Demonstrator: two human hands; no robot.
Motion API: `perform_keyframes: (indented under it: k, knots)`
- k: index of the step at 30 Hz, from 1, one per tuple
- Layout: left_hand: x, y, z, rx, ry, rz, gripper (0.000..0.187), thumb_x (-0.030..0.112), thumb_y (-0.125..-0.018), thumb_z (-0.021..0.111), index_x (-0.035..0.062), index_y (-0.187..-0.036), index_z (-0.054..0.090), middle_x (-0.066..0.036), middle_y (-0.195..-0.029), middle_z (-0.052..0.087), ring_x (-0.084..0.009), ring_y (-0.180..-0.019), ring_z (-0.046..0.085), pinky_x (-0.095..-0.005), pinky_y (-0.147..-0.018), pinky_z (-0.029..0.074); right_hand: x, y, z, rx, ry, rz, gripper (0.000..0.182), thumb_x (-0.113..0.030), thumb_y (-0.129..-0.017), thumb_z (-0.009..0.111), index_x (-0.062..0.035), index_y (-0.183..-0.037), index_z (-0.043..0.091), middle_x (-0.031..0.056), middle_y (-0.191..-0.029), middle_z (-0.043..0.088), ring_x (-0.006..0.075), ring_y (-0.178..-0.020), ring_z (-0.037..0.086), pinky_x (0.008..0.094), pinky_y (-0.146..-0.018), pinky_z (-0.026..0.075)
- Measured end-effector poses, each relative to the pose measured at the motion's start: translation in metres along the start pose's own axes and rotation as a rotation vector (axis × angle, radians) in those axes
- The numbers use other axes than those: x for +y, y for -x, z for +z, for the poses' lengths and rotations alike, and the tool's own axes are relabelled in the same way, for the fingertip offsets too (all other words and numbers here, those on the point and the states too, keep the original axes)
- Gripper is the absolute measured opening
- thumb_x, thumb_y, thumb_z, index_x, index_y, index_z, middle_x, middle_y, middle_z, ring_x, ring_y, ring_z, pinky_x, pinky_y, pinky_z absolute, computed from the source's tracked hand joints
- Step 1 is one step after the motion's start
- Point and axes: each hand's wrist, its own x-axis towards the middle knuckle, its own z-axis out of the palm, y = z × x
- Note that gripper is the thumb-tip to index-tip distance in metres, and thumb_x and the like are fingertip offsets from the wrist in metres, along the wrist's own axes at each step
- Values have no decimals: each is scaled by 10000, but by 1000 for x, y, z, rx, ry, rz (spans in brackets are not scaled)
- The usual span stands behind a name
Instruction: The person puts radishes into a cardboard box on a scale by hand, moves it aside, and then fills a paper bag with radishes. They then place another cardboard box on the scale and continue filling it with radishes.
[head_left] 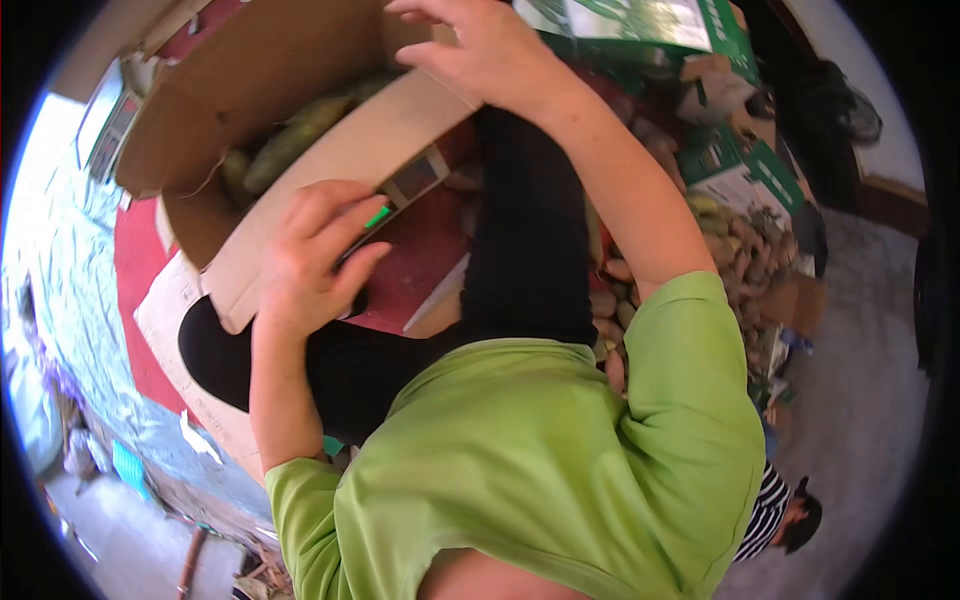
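A large open cardboard box (250, 75) stands in front of me, with several long green-brown vegetables (300, 140) inside. Its near flap (335, 165) slants across my view toward my knee. My left hand (318, 255) is at this flap, its fingers bent and a small bright-green object (378, 216) at them; the object's kind does not show clearly. At the flap's upper right end is my right hand (490, 55), thumb and fingers spread over the box's corner. My legs in black trousers (525, 230) are beside the box.
To the right lies a heap of potato-like tubers (740, 250), with green-and-white printed cartons (745, 175) among them. Another green printed carton (640, 25) is at the top. Light-blue sheeting (75, 270) covers the left side. A person in a striped top (770, 505) is at lower right.
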Motion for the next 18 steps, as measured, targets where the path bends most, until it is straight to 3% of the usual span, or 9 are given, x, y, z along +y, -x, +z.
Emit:
perform_keyframes:
  k: [1,3,5,6,7,9,11,13,18]
  knots:
    - [1,0,-2,13,-13,-5,356,67,-659,738,21,-1004,663,-121,-1035,615,-309,-956,584,-375,-808,479,8,14,-21,-79,-77,189,330,-91,-781,654,-6,-1095,600,156,-1000,639,256,-901,633,325,-820,494]
    - [2,0,-4,43,8,-27,363,43,-659,730,9,-1014,662,-126,-1018,628,-299,-930,596,-362,-797,480,33,49,-44,-17,-336,408,320,-88,-767,651,11,-1068,603,153,-950,649,257,-875,642,329,-802,502]
    - [7,0,-10,54,-11,-83,354,22,-669,717,-8,-1017,660,-140,-997,638,-302,-900,610,-350,-798,484,86,108,-62,-18,-38,535,388,-111,-795,691,-67,-1165,585,105,-1082,647,212,-999,616,327,-865,489]
    - [12,0,-13,53,-60,-155,327,5,-693,700,-25,-1016,656,-158,-988,639,-300,-894,622,-342,-800,487,99,139,-71,15,-36,598,350,-122,-817,677,-57,-1150,593,106,-1071,654,193,-982,624,313,-854,494]
    - [5,8,-15,45,4,-219,288,-33,-761,628,-40,-1049,643,-145,-1050,633,-247,-984,613,-335,-885,461,112,170,-78,48,-35,657,315,-134,-839,663,-48,-1136,602,106,-1060,662,174,-965,632,299,-842,499]
    - [0,13,-19,161,-40,-201,267,-34,-748,639,-43,-1015,653,-153,-996,651,-258,-925,633,-333,-832,482,148,248,-82,76,10,782,315,-129,-829,664,-49,-1127,606,112,-1032,669,193,-946,639,314,-832,502]
    - [-5,19,-26,227,-109,-240,285,-38,-766,612,-44,-1048,654,-141,-988,657,-248,-932,631,-336,-854,477,145,311,-88,-15,187,979,354,-199,-797,675,-72,-1121,608,163,-1028,667,290,-952,646,366,-838,500]
    - [-10,26,-31,316,-44,-338,307,-52,-829,555,-18,-1119,649,-131,-977,663,-209,-926,629,-314,-856,484,145,376,-83,-50,241,1120,361,-202,-796,673,-66,-1124,607,191,-1025,656,334,-977,627,384,-846,492]
    - [-23,37,-41,461,-87,-456,259,16,-912,544,-1,-1150,644,-105,-993,662,-174,-926,623,-289,-856,485,120,518,-45,-197,151,1527,350,-249,-770,681,-68,-1067,651,205,-1034,645,361,-992,611,416,-837,487]
